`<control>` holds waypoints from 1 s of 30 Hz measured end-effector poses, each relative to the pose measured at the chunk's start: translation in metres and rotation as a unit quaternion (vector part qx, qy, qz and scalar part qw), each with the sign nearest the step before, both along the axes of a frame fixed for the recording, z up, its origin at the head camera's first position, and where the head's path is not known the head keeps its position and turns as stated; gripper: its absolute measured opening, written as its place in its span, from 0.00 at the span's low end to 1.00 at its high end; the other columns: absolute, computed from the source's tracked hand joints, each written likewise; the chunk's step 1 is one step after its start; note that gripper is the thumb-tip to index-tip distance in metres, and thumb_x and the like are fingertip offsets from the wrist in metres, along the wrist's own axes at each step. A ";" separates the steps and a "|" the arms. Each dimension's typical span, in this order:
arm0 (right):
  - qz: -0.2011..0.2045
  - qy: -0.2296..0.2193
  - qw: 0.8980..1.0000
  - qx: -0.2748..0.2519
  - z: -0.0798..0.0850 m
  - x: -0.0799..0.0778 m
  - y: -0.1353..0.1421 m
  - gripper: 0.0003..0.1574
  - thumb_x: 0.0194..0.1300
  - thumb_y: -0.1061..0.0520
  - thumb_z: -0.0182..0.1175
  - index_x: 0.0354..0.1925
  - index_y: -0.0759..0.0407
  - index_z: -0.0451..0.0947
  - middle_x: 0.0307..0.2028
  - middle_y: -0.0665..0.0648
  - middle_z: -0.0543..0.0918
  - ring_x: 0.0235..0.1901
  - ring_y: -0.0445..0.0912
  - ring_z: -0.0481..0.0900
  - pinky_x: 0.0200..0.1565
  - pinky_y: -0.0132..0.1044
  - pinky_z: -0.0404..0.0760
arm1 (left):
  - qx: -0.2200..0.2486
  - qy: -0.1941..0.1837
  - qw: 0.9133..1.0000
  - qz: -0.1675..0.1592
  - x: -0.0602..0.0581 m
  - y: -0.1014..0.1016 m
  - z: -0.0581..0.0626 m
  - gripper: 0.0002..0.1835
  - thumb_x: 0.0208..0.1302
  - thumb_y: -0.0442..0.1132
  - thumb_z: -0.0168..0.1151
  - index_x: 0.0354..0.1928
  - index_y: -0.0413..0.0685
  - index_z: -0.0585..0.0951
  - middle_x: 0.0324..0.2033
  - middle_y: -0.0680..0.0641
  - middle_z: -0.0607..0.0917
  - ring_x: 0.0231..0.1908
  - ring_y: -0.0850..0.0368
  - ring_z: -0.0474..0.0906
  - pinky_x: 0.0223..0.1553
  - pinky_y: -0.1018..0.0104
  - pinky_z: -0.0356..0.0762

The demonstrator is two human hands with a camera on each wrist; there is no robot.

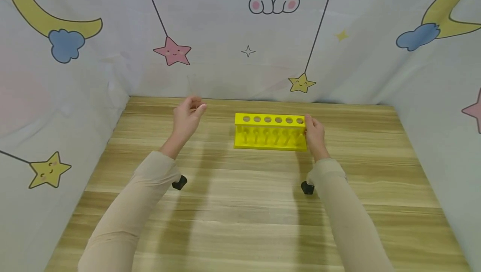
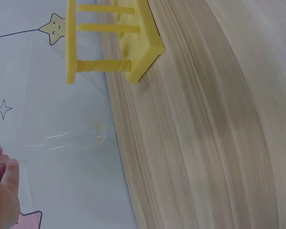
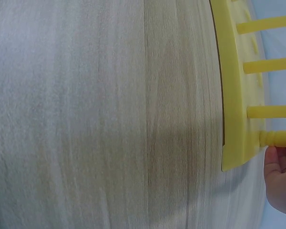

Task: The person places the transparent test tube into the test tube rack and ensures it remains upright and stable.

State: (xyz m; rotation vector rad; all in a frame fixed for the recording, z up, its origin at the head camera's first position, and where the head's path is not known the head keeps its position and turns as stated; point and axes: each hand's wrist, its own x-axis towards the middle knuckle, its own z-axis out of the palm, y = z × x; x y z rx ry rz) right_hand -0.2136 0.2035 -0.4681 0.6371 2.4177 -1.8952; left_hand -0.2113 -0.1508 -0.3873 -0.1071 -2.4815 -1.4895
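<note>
Pinching a clear test tube [image 2: 62,139] in a closed grip of thumb and fingers, a person's left hand [image 1: 187,117] holds it above the bench [image 1: 240,205], to the left of a yellow test tube rack [image 1: 269,125] and apart from it. The tube reaches past the fingertips, its outline faint against the white backdrop [image 1: 225,75]. The right hand [image 1: 315,134] has its grip clamped on the right end of the rack, its fingers at the end post [image 3: 279,138]. The rack stands upright toward the back of the wood-grained bench, six round holes along its top and slim pegs [image 3: 271,66] below. Beige sleeves [image 1: 116,213] cover both arms, a small black piece [image 1: 179,182] beside each cuff. Behind, the backdrop carries a pink star [image 1: 173,51], yellow stars [image 1: 302,83] and moons with blue clouds [image 1: 67,45].
</note>
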 end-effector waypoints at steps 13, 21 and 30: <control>-0.001 0.010 1.000 -0.005 0.000 0.002 0.000 0.26 0.64 0.36 0.40 0.21 0.52 0.58 0.21 0.49 0.59 0.21 0.39 0.58 0.28 0.28 0.63 | 0.019 0.000 1.000 -0.011 -0.003 0.011 0.007 0.16 0.58 0.37 0.58 0.45 0.35 0.73 0.39 0.38 0.81 0.41 0.52 0.76 0.45 0.60 0.77; 0.003 0.016 1.000 0.007 -0.001 0.001 0.000 0.25 0.65 0.38 0.39 0.21 0.53 0.58 0.21 0.50 0.59 0.22 0.39 0.59 0.28 0.28 0.64 | 0.029 0.001 0.999 -0.017 -0.005 0.020 0.015 0.15 0.57 0.36 0.58 0.43 0.33 0.73 0.38 0.38 0.81 0.40 0.52 0.76 0.46 0.61 0.76; -0.003 0.024 1.000 0.000 -0.001 0.001 -0.001 0.25 0.65 0.39 0.41 0.20 0.52 0.58 0.20 0.49 0.59 0.20 0.38 0.59 0.26 0.27 0.64 | 0.030 0.003 0.999 -0.022 -0.005 0.027 0.018 0.15 0.58 0.39 0.58 0.44 0.35 0.73 0.39 0.40 0.81 0.41 0.53 0.76 0.46 0.66 0.76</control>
